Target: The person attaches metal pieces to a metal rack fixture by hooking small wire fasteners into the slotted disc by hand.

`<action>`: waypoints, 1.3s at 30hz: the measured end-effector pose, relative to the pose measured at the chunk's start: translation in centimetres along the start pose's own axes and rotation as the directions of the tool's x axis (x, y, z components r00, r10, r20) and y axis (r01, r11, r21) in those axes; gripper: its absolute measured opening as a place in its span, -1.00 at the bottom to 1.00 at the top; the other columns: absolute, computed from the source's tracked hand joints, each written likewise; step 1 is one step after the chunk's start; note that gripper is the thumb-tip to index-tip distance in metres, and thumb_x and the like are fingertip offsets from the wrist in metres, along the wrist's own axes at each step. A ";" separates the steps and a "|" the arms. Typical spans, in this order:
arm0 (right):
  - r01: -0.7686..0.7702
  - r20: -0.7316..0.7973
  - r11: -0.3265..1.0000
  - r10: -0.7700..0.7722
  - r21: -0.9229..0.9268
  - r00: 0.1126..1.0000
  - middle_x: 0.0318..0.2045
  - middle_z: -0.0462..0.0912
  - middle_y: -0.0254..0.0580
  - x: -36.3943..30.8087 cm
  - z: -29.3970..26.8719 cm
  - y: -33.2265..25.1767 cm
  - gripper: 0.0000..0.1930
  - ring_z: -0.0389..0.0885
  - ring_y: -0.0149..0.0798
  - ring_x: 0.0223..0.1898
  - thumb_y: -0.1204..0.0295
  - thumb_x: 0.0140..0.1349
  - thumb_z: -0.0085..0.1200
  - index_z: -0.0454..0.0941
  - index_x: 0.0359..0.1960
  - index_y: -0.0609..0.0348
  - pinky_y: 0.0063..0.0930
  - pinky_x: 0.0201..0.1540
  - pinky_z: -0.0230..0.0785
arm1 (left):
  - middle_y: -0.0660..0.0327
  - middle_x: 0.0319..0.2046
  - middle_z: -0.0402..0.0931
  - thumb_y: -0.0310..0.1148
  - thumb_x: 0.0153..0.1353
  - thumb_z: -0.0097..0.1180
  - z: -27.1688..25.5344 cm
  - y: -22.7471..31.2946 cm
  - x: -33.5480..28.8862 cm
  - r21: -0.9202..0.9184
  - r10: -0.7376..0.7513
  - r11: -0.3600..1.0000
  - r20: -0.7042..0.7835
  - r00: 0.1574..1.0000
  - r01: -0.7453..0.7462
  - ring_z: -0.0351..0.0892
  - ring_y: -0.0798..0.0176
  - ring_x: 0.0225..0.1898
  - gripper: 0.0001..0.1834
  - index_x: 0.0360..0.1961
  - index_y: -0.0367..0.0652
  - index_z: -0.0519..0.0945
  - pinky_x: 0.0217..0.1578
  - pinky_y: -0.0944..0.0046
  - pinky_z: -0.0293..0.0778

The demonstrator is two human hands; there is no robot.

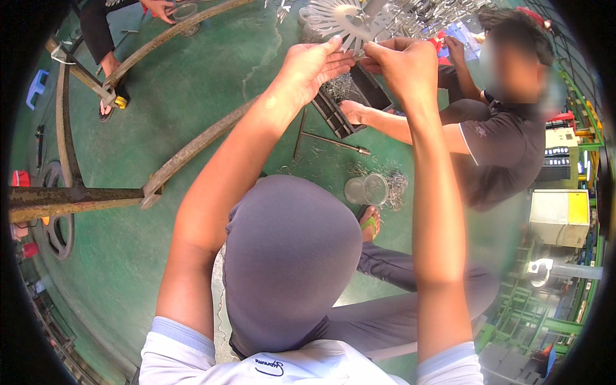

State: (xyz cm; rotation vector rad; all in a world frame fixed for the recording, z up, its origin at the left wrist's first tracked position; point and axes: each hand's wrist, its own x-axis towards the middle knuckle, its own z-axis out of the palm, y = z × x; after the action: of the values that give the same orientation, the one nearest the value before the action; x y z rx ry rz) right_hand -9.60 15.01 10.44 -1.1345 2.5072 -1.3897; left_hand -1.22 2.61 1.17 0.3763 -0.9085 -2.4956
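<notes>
A pale slotted metal disc (343,19) with radial teeth stands at the top centre, in front of both my raised arms. My left hand (313,67) is at its near edge, palm partly showing. Its thumb tip meets the teeth, and the fingers stretch out below them. Close beside it, my right hand (405,64) is closed in a pinch at the disc's lower right edge. Whatever sits between those fingertips is too small to make out. Beneath my hands lies a black divided tray (343,122) holding small metal pieces, partly hidden by my fingers.
A co-worker (504,147) sits at the right, one hand (351,112) at the tray. A T-shaped metal rod (330,142) and a clear plastic cup (367,190) among loose metal pins (396,189) are on the green floor. Curved metal bars (192,151) cross the left. Another person's hand (159,9) shows top left.
</notes>
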 end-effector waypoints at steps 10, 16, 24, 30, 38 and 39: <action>-0.070 0.025 0.996 0.071 -0.059 0.997 -0.55 0.74 -0.03 -1.0 -1.3 -0.3 -0.75 0.77 -0.31 -0.48 0.40 0.03 0.27 0.70 -0.46 0.46 -0.50 -0.36 0.62 | -0.14 -0.06 0.61 -0.35 0.39 0.14 1.3 -1.3 -0.9 0.013 -0.012 1.000 -0.018 1.000 0.012 0.67 0.01 -0.05 -0.68 -0.02 -0.44 0.53 -0.05 0.18 0.68; -0.096 0.033 0.994 0.098 -0.060 0.995 -0.54 0.74 -0.01 -1.7 -1.8 -0.4 -0.76 0.77 -0.32 -0.47 0.43 0.07 0.26 0.70 -0.44 0.49 -0.48 -0.38 0.64 | -0.13 -0.06 0.61 -0.34 0.41 0.12 1.9 -1.9 -1.3 -0.021 -0.035 0.999 -0.011 0.999 0.035 0.67 0.01 -0.04 -0.67 -0.01 -0.46 0.53 -0.01 0.15 0.65; -0.115 0.046 0.989 0.120 -0.089 0.992 -0.47 0.75 -0.03 -2.3 -1.9 0.0 -0.77 0.78 -0.32 -0.39 0.45 0.19 0.27 0.66 -0.43 0.47 -0.54 -0.30 0.65 | -0.11 -0.08 0.63 -0.34 0.42 0.09 1.8 -2.6 -1.9 -0.036 -0.009 0.999 0.025 1.000 0.010 0.68 0.02 -0.06 -0.66 0.01 -0.46 0.52 0.03 0.13 0.62; -0.142 0.017 0.989 0.142 0.046 0.990 -0.56 0.74 -0.07 -2.6 -1.4 -0.5 -0.78 0.75 -0.38 -0.49 0.46 0.10 0.26 0.67 -0.49 0.48 -0.53 -0.41 0.61 | -0.11 -0.09 0.63 -0.34 0.41 0.11 1.7 -2.5 -2.0 -0.036 0.004 0.999 -0.005 1.000 -0.004 0.69 0.04 -0.07 -0.67 -0.01 -0.47 0.52 0.03 0.10 0.63; -0.083 -0.024 0.996 0.083 0.021 0.996 -0.58 0.73 -0.08 -2.1 -1.3 0.6 -0.74 0.73 -0.39 -0.53 0.40 0.13 0.24 0.70 -0.43 0.46 -0.50 -0.39 0.59 | -0.14 -0.08 0.60 -0.37 0.43 0.07 2.1 -2.7 -2.2 -0.098 0.019 0.995 -0.010 1.000 -0.020 0.68 0.02 -0.06 -0.69 -0.03 -0.49 0.48 0.04 0.08 0.64; -0.099 -0.023 0.994 0.098 -0.054 0.995 -0.59 0.73 -0.08 -2.3 -1.4 0.4 -0.73 0.73 -0.38 -0.52 0.37 0.12 0.25 0.71 -0.43 0.45 -0.47 -0.37 0.58 | -0.12 -0.10 0.61 -0.38 0.45 0.03 2.3 -2.7 -2.1 -0.119 0.026 0.993 -0.005 1.000 -0.026 0.69 0.05 -0.08 -0.70 -0.05 -0.50 0.47 0.03 0.10 0.65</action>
State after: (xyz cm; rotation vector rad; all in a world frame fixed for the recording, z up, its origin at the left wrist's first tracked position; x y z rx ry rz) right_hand -8.68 17.59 10.38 -0.9950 2.5923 -1.3221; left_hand -1.16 6.74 1.27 0.3269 -0.7535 -2.5099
